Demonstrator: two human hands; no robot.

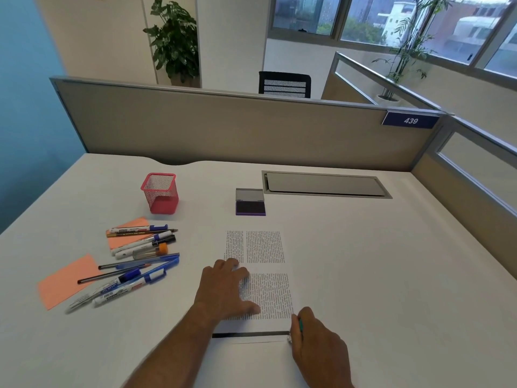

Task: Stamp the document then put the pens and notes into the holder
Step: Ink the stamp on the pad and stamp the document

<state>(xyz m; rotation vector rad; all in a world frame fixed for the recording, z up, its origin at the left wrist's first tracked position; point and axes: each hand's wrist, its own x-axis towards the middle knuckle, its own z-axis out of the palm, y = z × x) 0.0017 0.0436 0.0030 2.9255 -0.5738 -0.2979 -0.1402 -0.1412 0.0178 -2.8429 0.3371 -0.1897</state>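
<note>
1. Head view, nearest first: the right hand [319,348] sits at the document's lower right corner, fingers curled round something small with a green part showing [300,325]. It looks like the stamp, though most of it is hidden, so that's a judgement.
2. Just beyond, the left hand [226,292] lies flat with fingers spread, pressing the document [265,264] onto the surface [377,261]. That's a steadying hold, nothing gripped.
3. So the stamping step is in hand. Whether an imprint has landed, I can't tell from here.
4. Off to the left, the pens [134,261] lie in a loose scatter across two orange notes [65,281], all untouched.
5. Farther back, the ink pad [250,206] stands open, well apart from the hands.
6. Farther left, the red mesh holder [161,193] stands upright with nothing visible in it.
7. Next move, as I read it: finish a firm, square press with the sheet pinned, then free both hands and gather pens and notes towards the holder.
</note>
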